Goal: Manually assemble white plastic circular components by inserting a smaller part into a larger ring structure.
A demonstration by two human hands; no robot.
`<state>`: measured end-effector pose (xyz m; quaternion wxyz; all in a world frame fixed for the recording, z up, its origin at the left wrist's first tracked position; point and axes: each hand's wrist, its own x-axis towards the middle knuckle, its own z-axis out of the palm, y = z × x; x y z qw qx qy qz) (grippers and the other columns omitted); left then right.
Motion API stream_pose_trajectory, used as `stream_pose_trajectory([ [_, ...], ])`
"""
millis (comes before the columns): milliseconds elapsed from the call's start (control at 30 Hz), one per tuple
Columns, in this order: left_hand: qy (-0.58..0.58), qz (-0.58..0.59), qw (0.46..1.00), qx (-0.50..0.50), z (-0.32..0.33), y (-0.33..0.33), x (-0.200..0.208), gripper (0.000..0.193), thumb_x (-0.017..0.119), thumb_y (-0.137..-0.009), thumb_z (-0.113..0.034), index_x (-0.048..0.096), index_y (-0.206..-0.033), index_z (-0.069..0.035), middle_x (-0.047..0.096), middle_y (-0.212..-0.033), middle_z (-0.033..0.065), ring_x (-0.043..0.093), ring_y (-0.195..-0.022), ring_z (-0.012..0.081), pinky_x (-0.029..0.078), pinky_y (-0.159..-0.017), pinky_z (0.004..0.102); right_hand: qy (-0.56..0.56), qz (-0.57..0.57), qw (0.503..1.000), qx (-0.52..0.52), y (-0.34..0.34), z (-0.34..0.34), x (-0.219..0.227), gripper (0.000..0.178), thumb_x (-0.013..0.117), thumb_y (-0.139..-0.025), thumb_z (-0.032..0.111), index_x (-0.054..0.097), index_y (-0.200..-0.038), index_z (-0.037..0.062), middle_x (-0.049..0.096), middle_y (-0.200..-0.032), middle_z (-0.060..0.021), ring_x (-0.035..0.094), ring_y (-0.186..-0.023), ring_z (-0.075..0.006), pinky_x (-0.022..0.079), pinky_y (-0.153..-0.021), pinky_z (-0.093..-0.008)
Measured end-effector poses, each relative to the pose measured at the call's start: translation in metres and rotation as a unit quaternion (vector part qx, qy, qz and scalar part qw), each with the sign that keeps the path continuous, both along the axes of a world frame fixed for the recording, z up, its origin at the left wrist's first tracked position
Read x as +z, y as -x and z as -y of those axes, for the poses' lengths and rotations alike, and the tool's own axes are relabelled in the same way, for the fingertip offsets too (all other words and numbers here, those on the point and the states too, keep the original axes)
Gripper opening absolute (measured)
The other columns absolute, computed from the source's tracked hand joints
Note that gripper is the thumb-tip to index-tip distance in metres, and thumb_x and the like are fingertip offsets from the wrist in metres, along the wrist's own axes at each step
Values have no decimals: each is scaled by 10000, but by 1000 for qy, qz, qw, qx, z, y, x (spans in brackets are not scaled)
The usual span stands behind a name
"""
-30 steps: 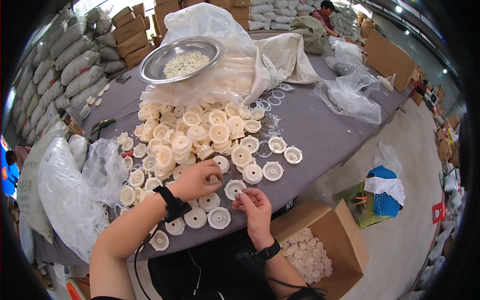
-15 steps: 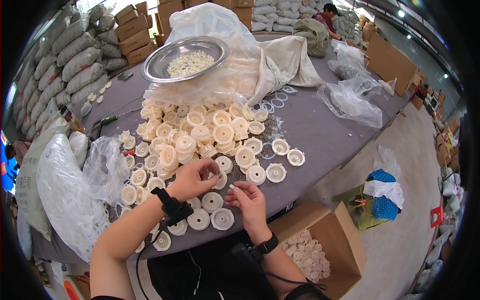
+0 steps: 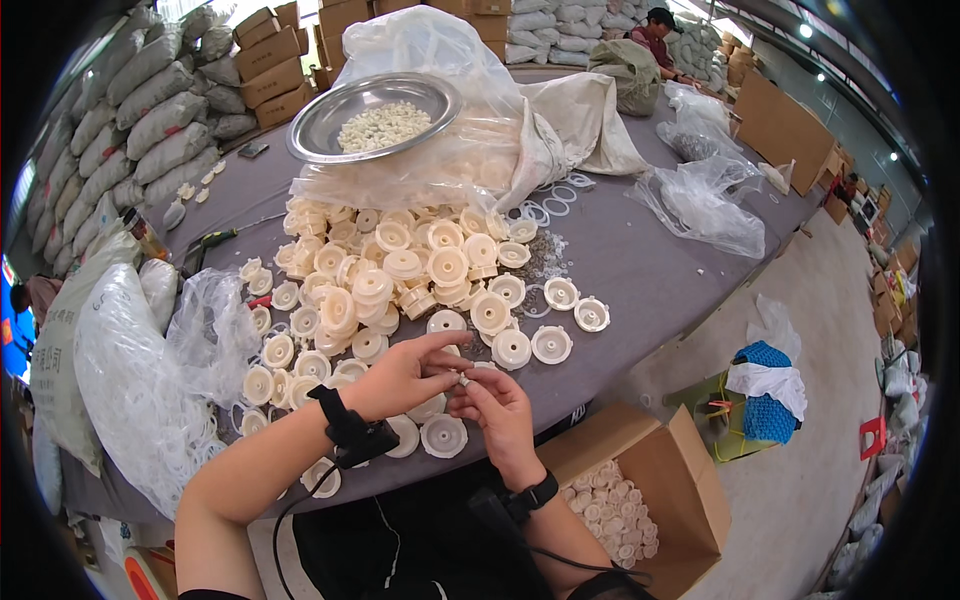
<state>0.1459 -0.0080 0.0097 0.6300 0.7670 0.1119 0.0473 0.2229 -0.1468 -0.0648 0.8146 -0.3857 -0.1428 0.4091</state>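
In front of me both hands meet over the table's near edge. My right hand pinches a small white plastic piece between thumb and fingers. The thumb and fingertips of my left hand come against that piece from the other side; anything else in them is too small to make out. Under and around the hands lie round cream plastic caps, each with a small central hub or hole. A large heap of the same caps rises just beyond.
A metal basin of small white pieces rests on a clear plastic bag. White rings lie beside the heap. A screwdriver lies left. An open carton of parts stands below right. Plastic-wrapped sacks crowd the left edge.
My left hand has moved right and slightly down, bringing its fingertips to the white piece in my right hand. The right hand has barely moved.
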Motion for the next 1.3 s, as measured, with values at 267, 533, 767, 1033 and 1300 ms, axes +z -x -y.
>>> stream_pose_trajectory([
  [267, -478, -97, 869, 81, -20, -11, -16, 257, 669, -741, -244, 601, -865, -29, 603, -808, 108, 599, -748, 232, 474, -658, 330, -25, 72, 992, -105, 1, 14, -1, 127, 570, -858, 50, 561, -973, -4, 636, -850, -110, 627, -719, -166, 526, -656, -290],
  [533, -476, -127, 865, 96, -22, -21, -15, 314, 671, -711, -290, 578, -820, -11, 605, -812, 145, 598, -769, 301, 470, -654, 412, -22, 57, 995, -82, 0, 11, -4, 114, 581, -847, 33, 558, -954, 0, 633, -853, -104, 624, -729, -157, 524, -665, -287],
  [767, -361, -69, 924, 107, -35, -12, -22, 218, 694, -701, -168, 572, -797, -16, 587, -748, 66, 566, -674, 168, 460, -605, 287, -13, 74, 996, -41, 6, 4, 1, 112, 589, -838, 19, 561, -944, 0, 632, -854, -98, 624, -736, -151, 521, -671, -268],
  [1033, -133, 10, 981, 144, 3, 8, 7, 190, 678, -749, -121, 569, -838, 6, 592, -741, 42, 570, -688, 93, 474, -620, 239, -4, 73, 997, -28, 11, -1, 4, 103, 588, -838, 15, 569, -931, -24, 639, -833, -112, 633, -723, -159, 522, -664, -261],
  [1300, -106, 18, 985, 135, 19, 22, 14, 181, 674, -772, -100, 555, -868, -3, 583, -797, 32, 555, -706, 77, 474, -646, 217, 13, 112, 993, -25, 17, 5, 12, 176, 613, -814, 1, 550, -974, -35, 627, -871, -97, 617, -738, -138, 497, -651, -226],
])
